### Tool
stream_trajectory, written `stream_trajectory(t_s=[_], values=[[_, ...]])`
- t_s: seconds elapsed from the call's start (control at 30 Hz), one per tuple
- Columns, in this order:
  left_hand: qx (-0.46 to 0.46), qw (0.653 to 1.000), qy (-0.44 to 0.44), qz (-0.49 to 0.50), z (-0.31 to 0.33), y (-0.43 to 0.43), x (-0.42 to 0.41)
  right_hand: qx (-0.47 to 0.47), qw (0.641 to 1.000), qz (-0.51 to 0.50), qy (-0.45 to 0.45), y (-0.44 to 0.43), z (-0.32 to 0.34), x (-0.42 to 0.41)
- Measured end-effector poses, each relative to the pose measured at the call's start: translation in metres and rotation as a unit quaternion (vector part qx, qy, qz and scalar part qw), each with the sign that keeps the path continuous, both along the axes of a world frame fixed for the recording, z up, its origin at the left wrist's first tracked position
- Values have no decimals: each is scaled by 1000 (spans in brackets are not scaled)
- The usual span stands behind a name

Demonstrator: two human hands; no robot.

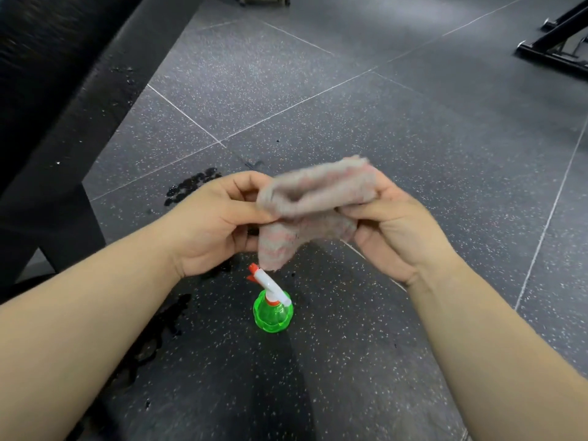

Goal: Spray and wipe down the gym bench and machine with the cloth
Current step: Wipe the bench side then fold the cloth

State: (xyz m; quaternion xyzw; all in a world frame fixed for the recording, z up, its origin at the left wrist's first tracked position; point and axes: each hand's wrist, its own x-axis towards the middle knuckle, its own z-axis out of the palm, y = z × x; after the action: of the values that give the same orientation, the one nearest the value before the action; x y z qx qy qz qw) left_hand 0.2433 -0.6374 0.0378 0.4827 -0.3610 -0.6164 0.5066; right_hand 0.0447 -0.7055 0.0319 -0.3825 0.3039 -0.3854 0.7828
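Here, both hands meet at the middle of the view with the cloth (pixel 315 202) stretched between them, off the floor. The cloth is grey with pale pink bands, bunched and partly folded, and its outline is blurred. The left hand (pixel 219 224) sits at the cloth's 9 o'clock end, thumb on the near face and fingers curled behind, pinching the edge. The right hand (pixel 394 230) takes the 3 o'clock end — thumb pressed along the underside, fingers wrapped over the far side, so the fabric is gripped rather than laid on the palm. One loose corner hangs down toward 6 o'clock.

Just under that corner stands the spray bottle (pixel 273 308), upright on the floor between the two forearms: a translucent green body, a white head and an orange-red nozzle aimed at about 11 o'clock. Whether the hanging corner touches the nozzle I cannot tell.

The black padded bench (pixel 47 74) fills the view from 9 to 11 o'clock, with small droplets shining on its edge. The dark speckled rubber floor (pixel 350 106), crossed by thin pale seams, carries wet patches (pixel 191 186) at 9 o'clock of the left hand and more beneath the left forearm at 7 o'clock. A black steel frame (pixel 560 36) rests on the floor at 2 o'clock — well apart from the hands.
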Motion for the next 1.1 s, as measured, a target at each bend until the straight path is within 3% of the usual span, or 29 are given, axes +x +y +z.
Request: stream_trajectory(t_s=[0.23,0.3,0.4,0.57,0.63,0.73,0.83,0.9,0.97,1.1], values=[[-101,984,-145,-10,18,2,2,-11,997,15,-71,1,9,-15],[-142,968,-202,-37,30,0,0,-18,994,71,-79,-2,14,-17],[-183,947,-253,-72,45,-3,-10,-76,982,164,60,-1,10,-16],[-175,911,-361,-94,71,-14,-2,-126,963,142,189,6,24,-7],[-195,855,-474,-84,98,-23,6,-132,952,121,248,0,35,-2],[-288,734,-615,-7,166,-49,12,-124,945,34,301,-20,66,10],[-433,602,-670,48,226,-88,19,-81,941,-69,321,-50,102,31],[-434,556,-702,98,257,-123,30,-52,949,-102,293,-71,128,44],[-344,550,-750,127,277,-156,46,-34,964,-102,242,-89,153,59],[-203,654,-726,64,274,-189,71,11,975,-162,153,-118,196,92]])
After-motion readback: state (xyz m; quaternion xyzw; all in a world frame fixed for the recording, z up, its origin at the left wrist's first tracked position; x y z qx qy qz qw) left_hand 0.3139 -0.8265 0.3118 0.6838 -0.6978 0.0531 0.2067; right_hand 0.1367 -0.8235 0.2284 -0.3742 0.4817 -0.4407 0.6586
